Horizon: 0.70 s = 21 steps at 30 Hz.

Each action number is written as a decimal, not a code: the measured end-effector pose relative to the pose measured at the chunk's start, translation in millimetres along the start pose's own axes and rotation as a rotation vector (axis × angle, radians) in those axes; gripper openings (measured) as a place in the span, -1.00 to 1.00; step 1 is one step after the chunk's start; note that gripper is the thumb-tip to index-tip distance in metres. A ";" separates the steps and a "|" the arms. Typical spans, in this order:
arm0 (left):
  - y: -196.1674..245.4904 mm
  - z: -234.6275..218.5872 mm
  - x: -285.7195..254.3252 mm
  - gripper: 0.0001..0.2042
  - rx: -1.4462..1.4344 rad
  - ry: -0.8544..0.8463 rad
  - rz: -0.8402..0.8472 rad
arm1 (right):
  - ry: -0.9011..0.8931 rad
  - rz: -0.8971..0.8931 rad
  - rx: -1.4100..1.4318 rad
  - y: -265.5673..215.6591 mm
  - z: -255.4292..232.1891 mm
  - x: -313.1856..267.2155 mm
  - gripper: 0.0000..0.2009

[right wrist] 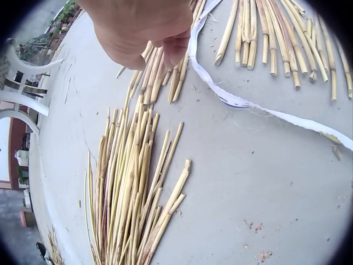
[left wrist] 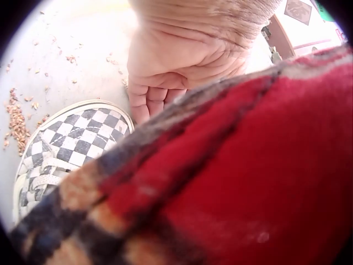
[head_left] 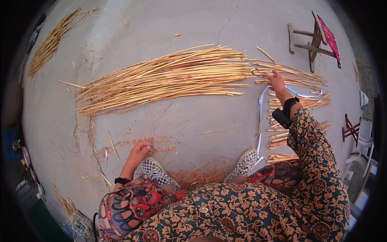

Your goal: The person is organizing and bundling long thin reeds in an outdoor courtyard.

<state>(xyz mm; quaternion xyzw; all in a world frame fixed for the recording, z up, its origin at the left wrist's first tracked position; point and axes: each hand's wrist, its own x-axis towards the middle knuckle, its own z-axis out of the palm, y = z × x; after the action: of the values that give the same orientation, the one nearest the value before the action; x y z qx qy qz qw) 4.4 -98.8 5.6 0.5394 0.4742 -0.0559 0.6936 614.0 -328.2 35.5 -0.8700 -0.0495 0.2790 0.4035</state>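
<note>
My right hand (head_left: 277,82) reaches over the near ends of a small spread of dry stalks (head_left: 296,74). In the right wrist view, its bent fingers (right wrist: 175,48) overlap several stalks; I cannot tell whether they pinch any. A white strip (right wrist: 237,100) passes right beside these fingertips and curves across the floor. Left of this hand lies a broad bundle of long stalks (head_left: 169,78). My left hand (head_left: 142,151) hangs loosely curled beside the left checkered shoe (head_left: 157,172), holding nothing. Its palm and loosely bent fingers (left wrist: 140,105) show in the left wrist view, partly hidden by red patterned cloth.
Several short bundles (head_left: 278,139) lie in a row at the right. Another stalk pile (head_left: 52,42) is at the far left. A folding stool (head_left: 316,38) stands at the upper right, with a white chair (head_left: 365,141) at the right edge. Brown chaff (head_left: 197,177) litters the floor between the shoes.
</note>
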 end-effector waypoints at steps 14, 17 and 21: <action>7.0 9.2 8.3 -0.67 -0.323 -0.162 -0.056 | -0.337 -1.041 -0.675 -107.7 186.9 -68.9 -0.34; 8.5 3.0 2.7 -0.65 -0.360 -0.154 -0.058 | -0.232 -1.069 -0.657 -124.3 227.2 -72.1 -0.35; 11.8 2.8 0.8 -0.64 -0.415 -0.185 -0.049 | -0.083 -1.114 -0.743 -155.6 278.3 -59.9 -0.33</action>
<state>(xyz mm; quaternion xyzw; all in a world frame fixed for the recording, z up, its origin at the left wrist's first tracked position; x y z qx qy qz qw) 13.4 -95.8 13.1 0.3662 0.4227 -0.0231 0.8286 439.2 -55.0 31.4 -0.7842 -0.5993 0.0266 0.1589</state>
